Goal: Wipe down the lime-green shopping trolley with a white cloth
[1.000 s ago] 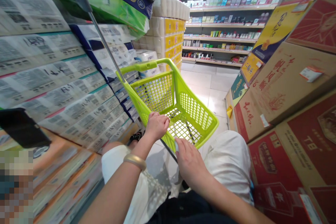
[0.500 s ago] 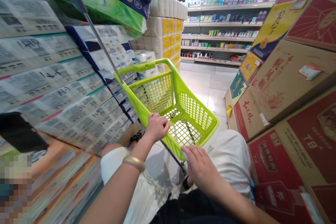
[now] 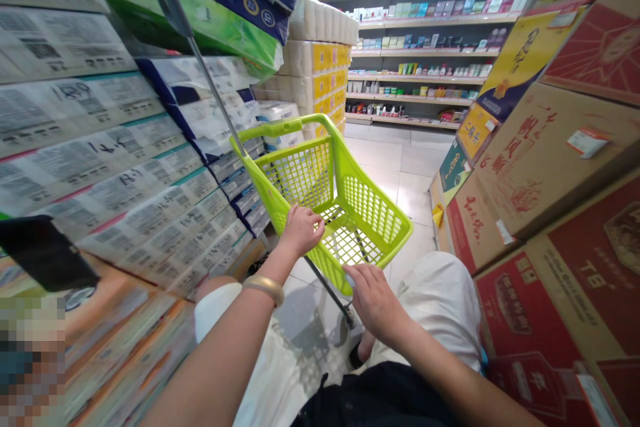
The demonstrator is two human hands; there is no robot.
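Trolley pole: swung slightly rightward, beyond your left hand.
Left hand: you had clamped the green basket.
Right hand: lay alongside, near its corner; grip couldn't be told.

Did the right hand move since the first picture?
Yes. The right hand has shifted slightly rightward, nearer the red-and-brown carton stacked on the right.

- One left hand, one right hand, and that makes two, folks!
- One basket, just the one!
- One bracelet on the count!
- One grey pole, a single one!
- Two navy packs, yes, I make it two!
- One green pack!
- And six shelf boards, all six from here!
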